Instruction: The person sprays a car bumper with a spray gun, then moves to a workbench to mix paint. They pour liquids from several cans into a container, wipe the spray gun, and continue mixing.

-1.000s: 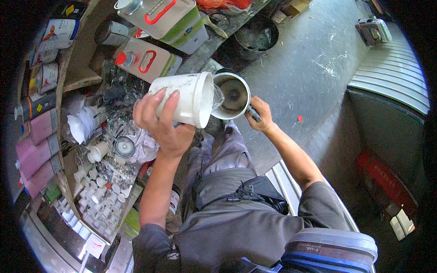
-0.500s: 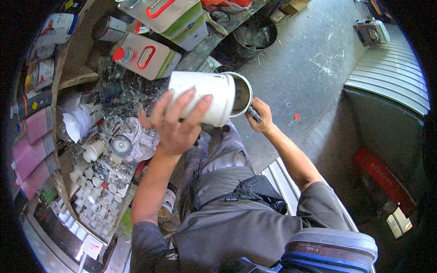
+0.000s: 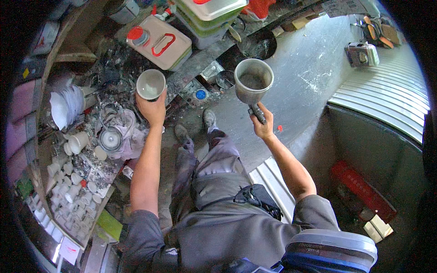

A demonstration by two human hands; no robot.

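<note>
Over the workbench, my left hand (image 3: 153, 110) is closed round a pale plastic cup (image 3: 154, 84). The cup's mouth faces up, and the inside I can see is pale. Out to the right, my right hand (image 3: 263, 124) grips the black handle of a deep grey cup (image 3: 249, 96) with a wide light rim. That handled cup is upright over the floor, and its inside looks stained dark. What joins the cup to its handle is mostly hidden. The two cups are well apart. Behind my left hand stands a rectangular can (image 3: 157, 42) with a red cap.
Left on the bench (image 3: 101, 175) lie a stained rag (image 3: 132, 141), a round metal lid (image 3: 110, 139) and many small white cups (image 3: 68, 200). A dark bin (image 3: 261, 45) stands beyond the handled cup. Ridged metal sheeting (image 3: 382, 95) is at right.
The plastic cup was tipped over against the handled cup's mouth. My left hand has drawn it away left and turned it upright. The handled cup has swung upright too.
</note>
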